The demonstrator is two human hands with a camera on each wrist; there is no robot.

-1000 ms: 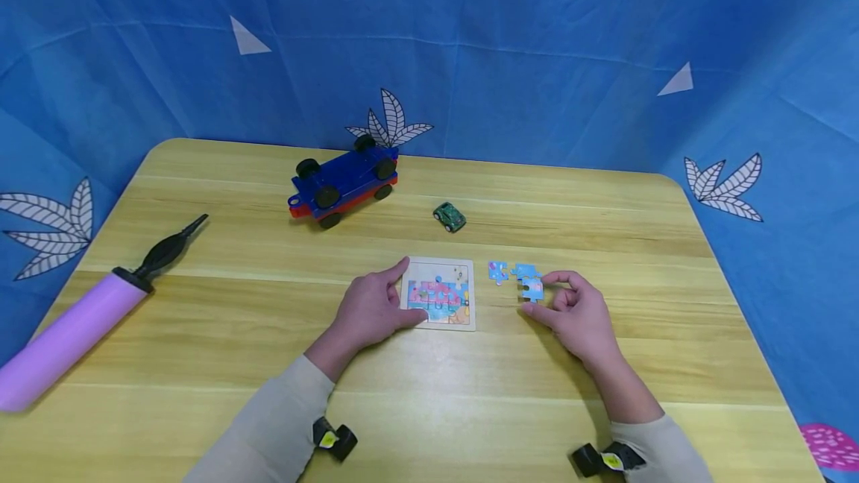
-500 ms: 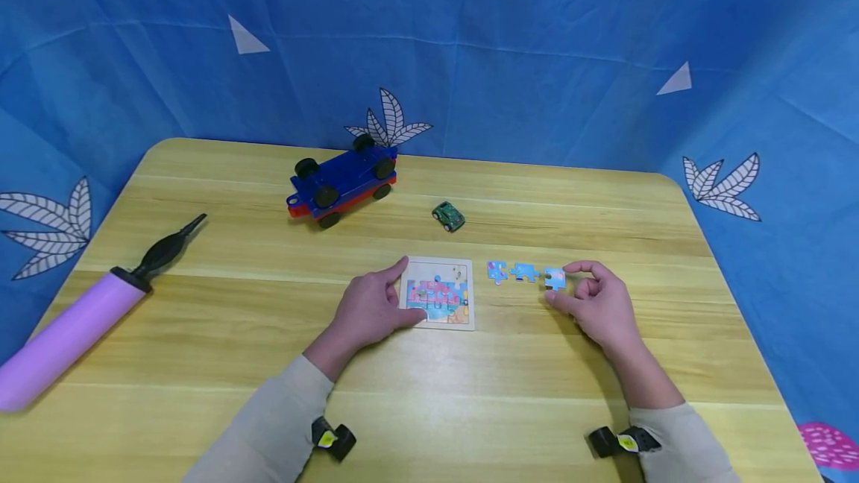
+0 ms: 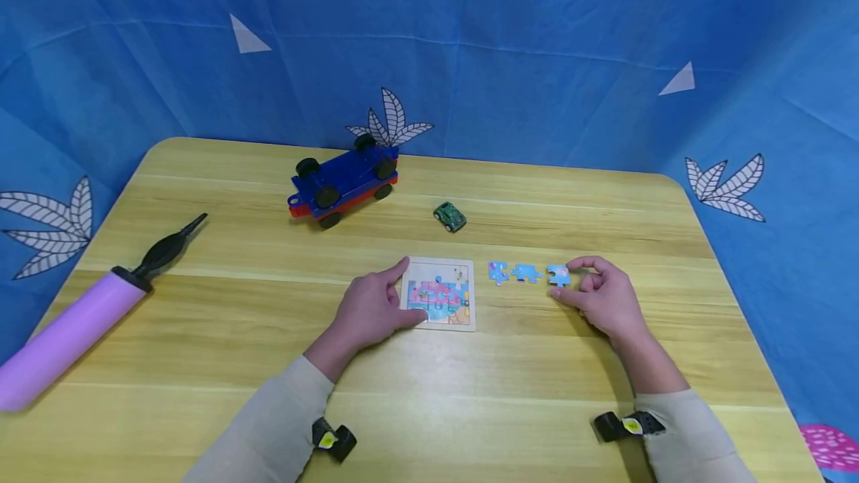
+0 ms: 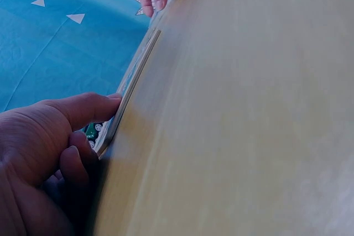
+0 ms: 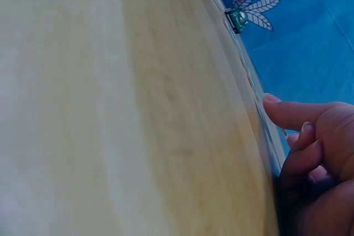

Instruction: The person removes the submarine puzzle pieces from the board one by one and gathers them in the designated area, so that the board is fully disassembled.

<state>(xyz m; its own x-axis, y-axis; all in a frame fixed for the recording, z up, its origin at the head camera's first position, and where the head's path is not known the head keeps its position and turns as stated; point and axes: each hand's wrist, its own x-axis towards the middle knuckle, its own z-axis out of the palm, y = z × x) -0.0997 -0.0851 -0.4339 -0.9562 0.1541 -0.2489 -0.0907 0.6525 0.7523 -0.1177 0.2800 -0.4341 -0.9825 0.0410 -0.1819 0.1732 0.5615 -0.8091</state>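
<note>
In the head view my left hand point(image 3: 367, 310) holds the left side of a small square puzzle board point(image 3: 439, 325), its index finger at the upper left corner and thumb over the lower edge. Part of a pink and blue picture is fitted inside its frame. In the left wrist view the thumb lies on the edge of the board point(image 4: 135, 81). To the right, my right hand point(image 3: 604, 300) pinches a blue puzzle piece point(image 3: 558, 275) between thumb and index finger, low over the table. Left of that piece lie two more blue puzzle pieces, one point(image 3: 497, 271) by the board and another point(image 3: 526, 272) between.
Behind the board stands a small green toy car point(image 3: 450, 216). A blue and red toy vehicle point(image 3: 345, 179) lies wheels up farther back. A purple hand pump point(image 3: 80, 334) with black nozzle lies at the left. A blue curtain point(image 3: 456, 58) hangs behind the table.
My right hand has drawn its puzzle piece rightward, away from the middle piece it overlapped, slowing over the last half second. My left hand and the board have stayed put.
</note>
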